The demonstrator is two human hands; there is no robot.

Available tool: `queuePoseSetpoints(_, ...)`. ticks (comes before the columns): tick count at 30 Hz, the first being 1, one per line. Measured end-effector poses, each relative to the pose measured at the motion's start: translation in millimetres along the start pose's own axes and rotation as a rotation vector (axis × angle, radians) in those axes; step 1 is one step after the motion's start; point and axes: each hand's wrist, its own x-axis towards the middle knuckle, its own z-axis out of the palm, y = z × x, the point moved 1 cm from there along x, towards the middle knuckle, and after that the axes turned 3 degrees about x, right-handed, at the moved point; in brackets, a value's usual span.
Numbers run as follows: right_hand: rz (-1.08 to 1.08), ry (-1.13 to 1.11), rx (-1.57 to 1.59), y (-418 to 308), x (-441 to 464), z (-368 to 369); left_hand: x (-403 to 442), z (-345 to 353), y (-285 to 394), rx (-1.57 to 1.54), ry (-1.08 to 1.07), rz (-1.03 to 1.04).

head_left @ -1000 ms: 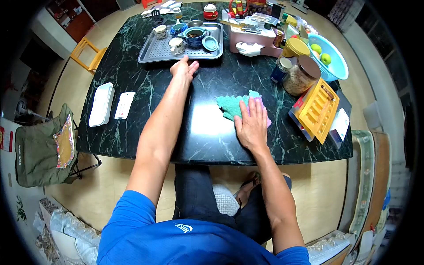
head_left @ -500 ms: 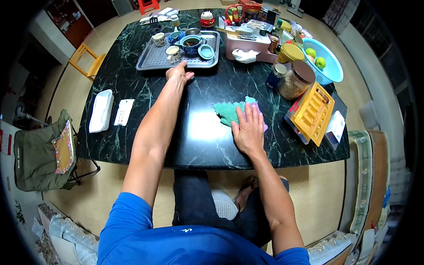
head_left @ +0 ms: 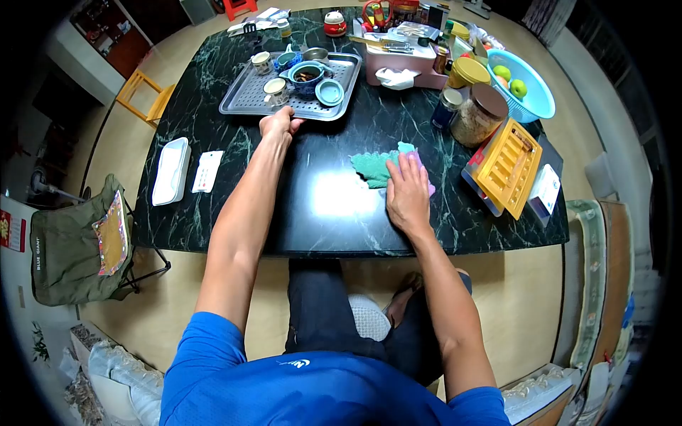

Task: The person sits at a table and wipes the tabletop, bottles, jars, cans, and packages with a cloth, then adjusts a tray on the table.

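Note:
My left hand (head_left: 278,124) is closed on the front edge of a perforated metal tray (head_left: 241,96), its fingertips partly hidden at the rim. On the tray stand a blue teapot (head_left: 304,79) with dark contents, a small light-blue dish (head_left: 329,92), a white cup (head_left: 275,91) near my hand, and another white cup (head_left: 261,62) farther back. My right hand (head_left: 408,192) lies flat on a crumpled green and purple cloth (head_left: 373,168), palm down with fingers stretched out, on the dark marble table (head_left: 312,238).
At left lie a white container (head_left: 170,172) and a white card (head_left: 207,172). To the right are a lidded jar (head_left: 480,117), a yellow tray (head_left: 508,167), a blue basket (head_left: 534,89) with fruit, and a pink box (head_left: 398,64) behind. A green chair (head_left: 67,241) stands left.
My left hand has gone from stretched at the tray's front edge to a grip on it, and the tray is turned slightly and nearer. My right hand stays on the cloth.

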Motion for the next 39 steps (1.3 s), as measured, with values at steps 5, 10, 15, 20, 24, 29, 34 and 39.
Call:
queuePoseSetpoints(5, 0.027, 0.053, 0.125, 3, 2, -3, -31, -33, -12, 0.039, -0.061, 0.056)
queuePoseSetpoints(10, 0.168, 0.179, 0.508, 13, 2, -7, -69, -83, -27, 0.178, -0.134, 0.109)
queuePoseSetpoints(15, 0.424, 0.292, 0.726, 29, -2, -13, -123, -129, -43, 0.220, -0.221, 0.106)
queuePoseSetpoints(20, 0.525, 0.266, 0.973, 29, -4, -29, -163, -167, -57, 0.269, -0.317, 0.094)
queuePoseSetpoints(24, 0.607, 0.283, 1.004, 30, -5, -23, -180, -191, -57, 0.313, -0.380, 0.102)
queuePoseSetpoints(29, 0.528, 0.199, 1.002, 29, -10, -25, -179, -210, -43, 0.422, -0.412, 0.099)
queuePoseSetpoints(34, 0.428, 0.267, 0.933, 8, -23, -34, -150, -225, -36, 0.483, -0.406, 0.180)
queuePoseSetpoints(39, 0.469, 0.233, 0.965, -23, -32, -48, -137, -225, -31, 0.443, -0.364, 0.263)
